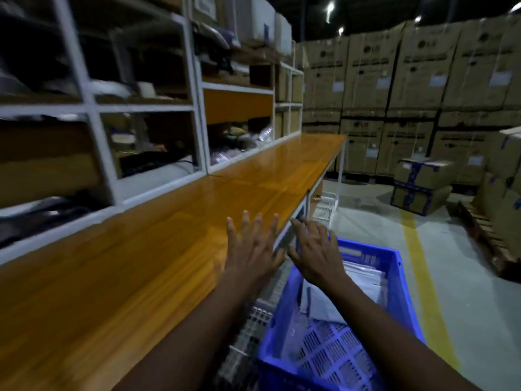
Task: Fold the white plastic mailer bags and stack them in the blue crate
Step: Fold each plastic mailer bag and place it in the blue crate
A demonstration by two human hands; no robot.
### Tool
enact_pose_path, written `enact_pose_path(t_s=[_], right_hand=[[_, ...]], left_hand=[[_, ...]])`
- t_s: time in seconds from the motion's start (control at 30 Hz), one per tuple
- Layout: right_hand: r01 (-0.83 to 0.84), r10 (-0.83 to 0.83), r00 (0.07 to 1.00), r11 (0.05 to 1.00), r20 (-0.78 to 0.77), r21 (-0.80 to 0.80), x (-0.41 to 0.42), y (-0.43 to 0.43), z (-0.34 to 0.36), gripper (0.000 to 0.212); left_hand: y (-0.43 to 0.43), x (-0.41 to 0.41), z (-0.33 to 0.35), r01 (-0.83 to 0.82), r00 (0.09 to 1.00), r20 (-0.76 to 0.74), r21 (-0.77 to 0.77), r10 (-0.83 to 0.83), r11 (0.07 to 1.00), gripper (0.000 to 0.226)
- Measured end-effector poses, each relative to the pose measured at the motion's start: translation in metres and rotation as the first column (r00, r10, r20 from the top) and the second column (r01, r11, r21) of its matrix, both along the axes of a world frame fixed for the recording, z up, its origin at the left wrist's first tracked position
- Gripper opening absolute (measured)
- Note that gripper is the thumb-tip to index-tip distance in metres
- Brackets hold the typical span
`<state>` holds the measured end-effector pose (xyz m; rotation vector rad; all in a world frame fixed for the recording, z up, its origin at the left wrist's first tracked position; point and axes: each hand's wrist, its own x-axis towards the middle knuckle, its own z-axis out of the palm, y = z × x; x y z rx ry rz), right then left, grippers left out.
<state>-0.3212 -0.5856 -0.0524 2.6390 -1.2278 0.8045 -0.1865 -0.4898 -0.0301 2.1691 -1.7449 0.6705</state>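
Now left hand [255, 249] splayed flat, right hand [314, 249] loosely curved.

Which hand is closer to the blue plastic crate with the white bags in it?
Right. The right hand is over the near corner of the blue plastic crate, by the table's edge. The left hand is spread over the orange-brown wooden table, beside the crate.

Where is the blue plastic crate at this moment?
In the head view the blue plastic crate sits at lower right, beside the long orange wooden bench, below the right hand, with white mailer bags inside.
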Motion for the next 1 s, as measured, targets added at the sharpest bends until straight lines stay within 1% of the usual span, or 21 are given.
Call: enact_pose_path(t_s=[0.07,0.17,0.23,0.27,0.4,0.47,0.57,0.6,0.67,0.77,0.83,0.9,1.0], right_hand=[[-0.103,0.104,0.993,0.994,0.050,-0.018,0.029,0.040,0.016,0.063],[-0.267,0.267,0.959,0.964,0.090,-0.011,0.079,0.107,0.031,0.066],[-0.363,0.363,0.925,0.932,0.110,-0.023,0.113,0.151,0.034,0.065],[-0.410,0.411,0.906,0.912,0.107,-0.028,0.129,0.172,0.033,0.064],[-0.570,0.569,0.819,0.821,0.078,-0.002,0.188,0.250,0.020,0.062],[-0.639,0.638,0.767,0.769,0.064,-0.003,0.213,0.284,0.010,0.060],[-0.729,0.729,0.684,0.685,0.030,0.004,0.242,0.332,-0.004,0.061],[-0.751,0.751,0.660,0.660,0.020,0.009,0.252,0.346,-0.008,0.060],[-0.779,0.777,0.627,0.626,0.048,0.041,0.270,0.371,-0.014,0.053],[-0.789,0.788,0.614,0.613,0.041,0.037,0.299,0.389,-0.020,0.047],[-0.783,0.783,0.622,0.620,0.024,0.059,0.314,0.386,-0.020,0.049],[-0.778,0.779,0.627,0.623,0.027,0.079,0.331,0.379,-0.020,0.051],[-0.748,0.749,0.661,0.653,0.041,0.121,0.354,0.371,-0.016,0.049]], left_hand=[[0.053,0.019,0.015,-0.079,0.997,0.017,-0.047,0.080,0.996,0.076],[0.132,0.052,0.024,-0.243,0.966,0.072,-0.066,0.247,0.968,0.076],[0.185,0.073,0.028,-0.327,0.940,0.064,-0.105,0.335,0.939,0.077],[0.211,0.083,0.028,-0.368,0.926,0.055,-0.096,0.374,0.925,0.078],[0.308,0.120,0.021,-0.541,0.838,0.044,-0.064,0.544,0.838,0.081],[0.350,0.134,0.019,-0.601,0.794,0.044,-0.084,0.606,0.795,0.081],[0.404,0.151,0.014,-0.716,0.697,0.061,-0.007,0.714,0.699,0.079],[0.419,0.156,0.011,-0.741,0.670,0.053,-0.004,0.740,0.671,0.077],[0.444,0.166,0.007,-0.783,0.620,0.000,0.059,0.784,0.619,0.071],[0.469,0.188,-0.004,-0.821,0.564,0.004,0.114,0.826,0.560,0.064],[0.474,0.201,-0.004,-0.830,0.549,0.004,0.127,0.836,0.544,0.063],[0.471,0.217,0.000,-0.834,0.544,-0.013,0.109,0.839,0.542,0.062],[0.457,0.249,0.007,-0.834,0.542,-0.020,0.105,0.840,0.541,0.063]])
